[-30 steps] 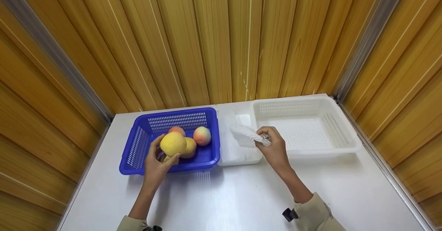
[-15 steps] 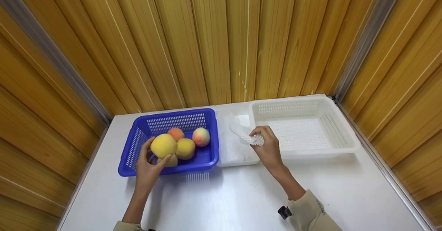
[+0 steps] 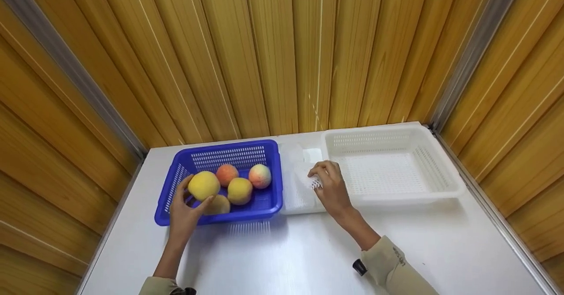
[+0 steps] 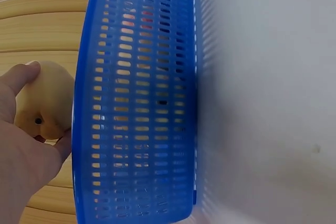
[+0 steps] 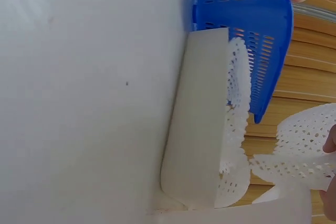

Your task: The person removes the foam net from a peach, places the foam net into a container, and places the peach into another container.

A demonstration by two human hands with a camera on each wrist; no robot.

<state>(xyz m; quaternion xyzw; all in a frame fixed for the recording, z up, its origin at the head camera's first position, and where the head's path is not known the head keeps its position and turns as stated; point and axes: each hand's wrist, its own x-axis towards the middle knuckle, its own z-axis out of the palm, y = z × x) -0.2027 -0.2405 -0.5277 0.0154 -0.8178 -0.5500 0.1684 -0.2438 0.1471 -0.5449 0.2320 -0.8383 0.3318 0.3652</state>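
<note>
My left hand [image 3: 183, 213] holds a round yellow fruit [image 3: 204, 185] over the left part of the blue basket [image 3: 224, 146]. In the left wrist view, a small dark spot sits in a dimple of this fruit [image 4: 52, 87], and the thumb and fingers press its sides. Several other fruits lie in the basket, among them a yellow one [image 3: 240, 191], an orange-red one [image 3: 227, 174] and a red-and-cream one [image 3: 260, 176]. Above the narrow white tray [image 3: 303, 210], my right hand [image 3: 331, 187] pinches a white foam net [image 5: 307, 137]. The right wrist view cuts off most of this hand.
More white foam netting [image 5: 239, 124] rises above the tray's side. The tray stands between the blue basket and a larger white basket [image 3: 440, 193]. All three stand on a white table [image 3: 269, 259] with wood-patterned walls [image 3: 273, 57] around it.
The left hand has moved left with the yellow fruit, uncovering more of the fruits in the basket. My right hand has shifted left over the tray, and the net shows less behind its fingers.
</note>
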